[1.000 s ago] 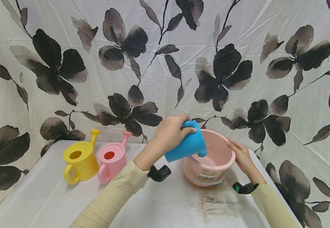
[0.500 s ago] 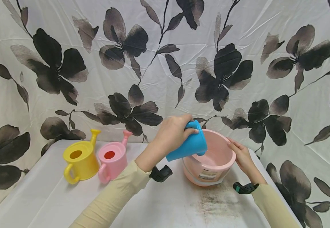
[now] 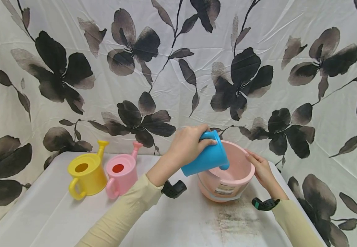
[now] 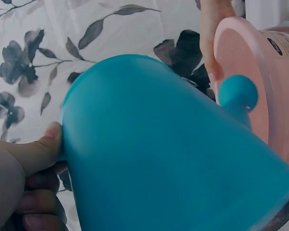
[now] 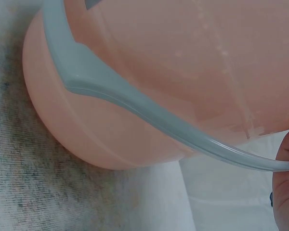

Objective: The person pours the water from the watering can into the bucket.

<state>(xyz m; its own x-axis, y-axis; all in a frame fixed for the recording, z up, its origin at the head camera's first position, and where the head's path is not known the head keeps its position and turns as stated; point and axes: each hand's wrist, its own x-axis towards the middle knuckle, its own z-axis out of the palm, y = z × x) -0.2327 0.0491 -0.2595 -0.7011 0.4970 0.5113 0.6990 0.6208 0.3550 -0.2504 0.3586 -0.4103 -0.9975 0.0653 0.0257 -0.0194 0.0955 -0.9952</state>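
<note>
My left hand (image 3: pixel 187 144) grips the handle of a blue watering can (image 3: pixel 205 158), thumb against the handle. The can lies tilted far over, its round spout head (image 4: pixel 238 92) pointing into the mouth of a pink bucket (image 3: pixel 209 188). Whether liquid runs out cannot be made out. At the bucket's right side, my right hand (image 3: pixel 263 171) holds the rim, with part of the fingers hidden behind the wall. The bucket stands upright, and its grey handle (image 5: pixel 149 113) hangs down against the outside.
On the white table (image 3: pixel 172 223), a yellow watering can (image 3: pixel 92 178) and a pink watering can (image 3: pixel 126 176) stand side by side at the left. Dark stains (image 3: pixel 237 221) mark the cloth before the bucket. A floral curtain (image 3: pixel 178 68) hangs behind.
The blue watering can has shifted slightly right, and its spout head shows more fully over the bucket. My right hand and the bucket have stayed in place.
</note>
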